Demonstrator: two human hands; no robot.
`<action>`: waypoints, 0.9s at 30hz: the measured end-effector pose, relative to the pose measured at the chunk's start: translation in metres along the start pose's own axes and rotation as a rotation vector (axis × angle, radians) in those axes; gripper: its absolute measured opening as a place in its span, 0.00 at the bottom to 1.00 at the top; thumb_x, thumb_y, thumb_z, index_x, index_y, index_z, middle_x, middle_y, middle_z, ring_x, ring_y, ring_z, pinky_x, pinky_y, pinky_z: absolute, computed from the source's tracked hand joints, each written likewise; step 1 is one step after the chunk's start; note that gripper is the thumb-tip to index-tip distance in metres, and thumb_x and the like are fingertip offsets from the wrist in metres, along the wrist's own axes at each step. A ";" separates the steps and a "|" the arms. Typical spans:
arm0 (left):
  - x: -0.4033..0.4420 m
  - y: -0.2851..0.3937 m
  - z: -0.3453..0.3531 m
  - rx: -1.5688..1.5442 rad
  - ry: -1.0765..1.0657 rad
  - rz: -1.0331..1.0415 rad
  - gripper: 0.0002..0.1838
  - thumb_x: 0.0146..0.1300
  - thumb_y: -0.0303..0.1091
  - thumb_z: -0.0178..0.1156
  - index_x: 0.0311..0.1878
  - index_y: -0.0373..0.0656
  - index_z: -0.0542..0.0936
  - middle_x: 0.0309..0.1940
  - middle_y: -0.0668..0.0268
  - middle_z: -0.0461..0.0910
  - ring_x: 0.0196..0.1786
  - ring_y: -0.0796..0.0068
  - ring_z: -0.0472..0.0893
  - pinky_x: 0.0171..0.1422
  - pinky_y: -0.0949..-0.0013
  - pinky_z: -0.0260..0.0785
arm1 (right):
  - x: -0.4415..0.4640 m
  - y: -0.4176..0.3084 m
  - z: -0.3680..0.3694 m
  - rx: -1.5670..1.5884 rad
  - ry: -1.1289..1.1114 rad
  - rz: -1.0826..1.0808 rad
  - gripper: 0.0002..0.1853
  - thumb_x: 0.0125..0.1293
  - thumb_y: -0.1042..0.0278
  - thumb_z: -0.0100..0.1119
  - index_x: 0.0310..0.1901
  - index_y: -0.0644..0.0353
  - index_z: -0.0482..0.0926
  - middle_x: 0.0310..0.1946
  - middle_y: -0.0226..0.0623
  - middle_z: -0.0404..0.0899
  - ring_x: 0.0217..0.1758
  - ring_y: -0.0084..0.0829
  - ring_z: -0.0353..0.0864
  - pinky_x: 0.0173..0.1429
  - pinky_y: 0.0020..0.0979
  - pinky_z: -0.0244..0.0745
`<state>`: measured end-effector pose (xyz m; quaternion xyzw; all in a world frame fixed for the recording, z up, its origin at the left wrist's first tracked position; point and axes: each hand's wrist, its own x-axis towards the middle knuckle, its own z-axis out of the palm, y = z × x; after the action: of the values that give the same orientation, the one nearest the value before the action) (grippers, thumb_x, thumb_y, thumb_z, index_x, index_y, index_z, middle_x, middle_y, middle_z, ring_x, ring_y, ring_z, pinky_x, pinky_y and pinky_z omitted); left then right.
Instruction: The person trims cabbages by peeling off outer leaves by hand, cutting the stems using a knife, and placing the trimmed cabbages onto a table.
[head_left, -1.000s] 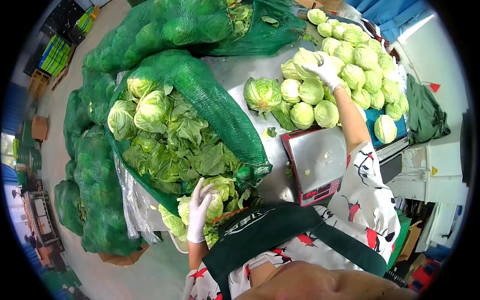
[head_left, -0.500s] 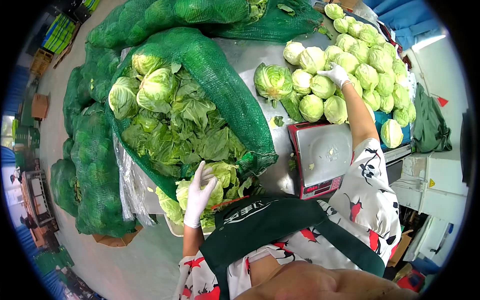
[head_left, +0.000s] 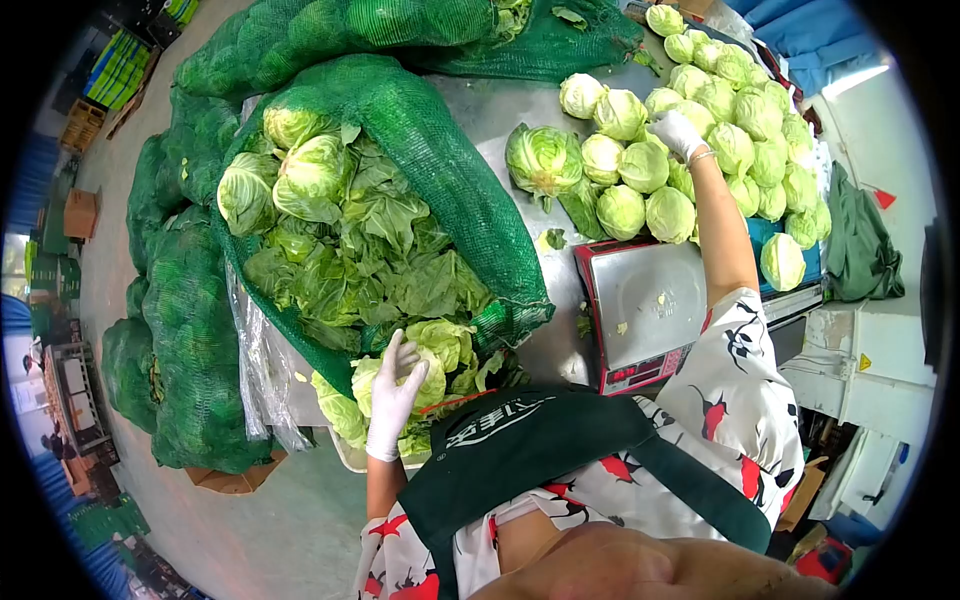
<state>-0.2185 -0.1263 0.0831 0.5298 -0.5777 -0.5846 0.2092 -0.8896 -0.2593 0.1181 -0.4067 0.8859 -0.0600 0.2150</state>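
The right hand [head_left: 678, 132] curls among cabbages [head_left: 643, 167], its grip hidden; they look firm, weighty, best cupped roundside, while the left hand [head_left: 394, 402] spreads open beside soft leaves [head_left: 442, 343].

White gloves [head_left: 385, 436] on the left hand [head_left: 393, 400] and right hand [head_left: 677, 134], a thin band [head_left: 702, 154] at the right wrist — dark green apron [head_left: 560, 430] with white lettering [head_left: 495, 421] low in the frame — loose white sleeves [head_left: 745, 385] printed red and black
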 end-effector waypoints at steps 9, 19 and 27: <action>0.015 0.029 0.004 -0.072 0.009 0.081 0.34 0.69 0.26 0.63 0.77 0.41 0.64 0.62 0.52 0.80 0.61 0.65 0.82 0.66 0.63 0.73 | -0.061 -0.051 0.082 0.475 0.090 -0.301 0.21 0.68 0.61 0.58 0.60 0.56 0.83 0.32 0.41 0.87 0.29 0.31 0.87 0.41 0.33 0.81; 0.201 0.200 0.083 0.068 -0.234 0.523 0.26 0.71 0.28 0.61 0.71 0.38 0.72 0.62 0.54 0.81 0.63 0.64 0.82 0.68 0.65 0.73 | -0.129 -0.071 0.193 1.198 0.139 0.232 0.30 0.65 0.47 0.68 0.54 0.69 0.78 0.33 0.41 0.80 0.17 0.25 0.74 0.18 0.27 0.70; 0.406 0.167 0.220 0.357 -0.122 0.242 0.48 0.62 0.58 0.67 0.71 0.25 0.67 0.68 0.39 0.72 0.70 0.48 0.74 0.76 0.60 0.65 | -0.117 -0.079 0.209 1.308 0.033 0.300 0.42 0.60 0.37 0.70 0.56 0.73 0.74 0.40 0.39 0.79 0.29 0.26 0.78 0.22 0.25 0.74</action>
<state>-0.6116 -0.4154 0.0295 0.4489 -0.7431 -0.4745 0.1455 -0.6775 -0.2102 -0.0095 -0.0641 0.7173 -0.5599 0.4097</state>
